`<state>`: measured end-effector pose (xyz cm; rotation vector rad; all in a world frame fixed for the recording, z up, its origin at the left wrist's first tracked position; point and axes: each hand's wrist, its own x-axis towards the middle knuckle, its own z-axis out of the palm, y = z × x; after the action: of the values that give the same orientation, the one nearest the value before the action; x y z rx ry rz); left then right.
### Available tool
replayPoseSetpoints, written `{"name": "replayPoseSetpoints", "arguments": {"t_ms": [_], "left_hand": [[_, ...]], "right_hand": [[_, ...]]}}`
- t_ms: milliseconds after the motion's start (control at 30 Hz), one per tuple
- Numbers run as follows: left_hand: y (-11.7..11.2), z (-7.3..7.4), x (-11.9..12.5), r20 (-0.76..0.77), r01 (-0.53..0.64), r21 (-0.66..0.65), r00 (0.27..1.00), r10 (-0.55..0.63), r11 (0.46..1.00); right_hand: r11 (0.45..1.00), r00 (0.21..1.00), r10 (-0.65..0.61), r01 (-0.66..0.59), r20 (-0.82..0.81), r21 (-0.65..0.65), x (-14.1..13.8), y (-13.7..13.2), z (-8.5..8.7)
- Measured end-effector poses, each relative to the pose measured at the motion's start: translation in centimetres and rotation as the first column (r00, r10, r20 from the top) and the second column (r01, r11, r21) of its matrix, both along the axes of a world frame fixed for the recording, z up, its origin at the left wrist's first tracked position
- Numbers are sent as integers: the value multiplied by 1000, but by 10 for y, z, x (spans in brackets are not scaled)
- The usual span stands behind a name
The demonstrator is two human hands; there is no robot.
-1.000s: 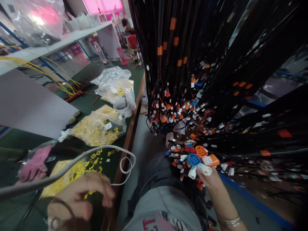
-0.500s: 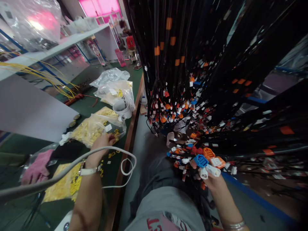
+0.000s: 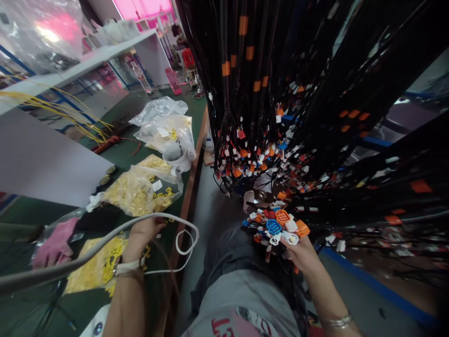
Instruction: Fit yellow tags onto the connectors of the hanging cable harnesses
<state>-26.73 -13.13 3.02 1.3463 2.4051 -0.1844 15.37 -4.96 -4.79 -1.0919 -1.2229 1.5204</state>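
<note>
A bunch of connectors (image 3: 282, 227) sits just right of the middle of the frame, low down, with a blue connector (image 3: 273, 226) and an orange connector (image 3: 282, 216) on top and white ones beside them. The right hand (image 3: 304, 255) comes up from the lower right, and its grip is closed round the bunch from below. Black wire harnesses (image 3: 280, 93) hang thickly above and behind it, filling the upper right. At lower left, the left hand (image 3: 144, 230) rests on the green bench (image 3: 140, 152), fingers curled down among loose yellow parts (image 3: 105, 262); its grip seems part closed, though I cannot tell whether it holds anything. A grey cable (image 3: 105, 236) crosses just over that wrist. A bag of yellow parts (image 3: 138, 189) lies just beyond the fingers, with a white cup (image 3: 178, 159) farther up and a pink cloth (image 3: 52, 243) at the far left.
</note>
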Motion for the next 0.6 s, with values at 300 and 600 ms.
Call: {"name": "replayPoseSetpoints", "arguments": {"t_ms": [300, 600], "left_hand": [[-3, -14, 9, -235, 6, -30, 972, -13, 1000], [-15, 24, 35, 241, -342, 443, 936, 258, 829]], "right_hand": [[999, 999, -9, 8, -36, -34, -6, -3, 3], [995, 984, 93, -98, 154, 30, -9, -5, 6]]}}
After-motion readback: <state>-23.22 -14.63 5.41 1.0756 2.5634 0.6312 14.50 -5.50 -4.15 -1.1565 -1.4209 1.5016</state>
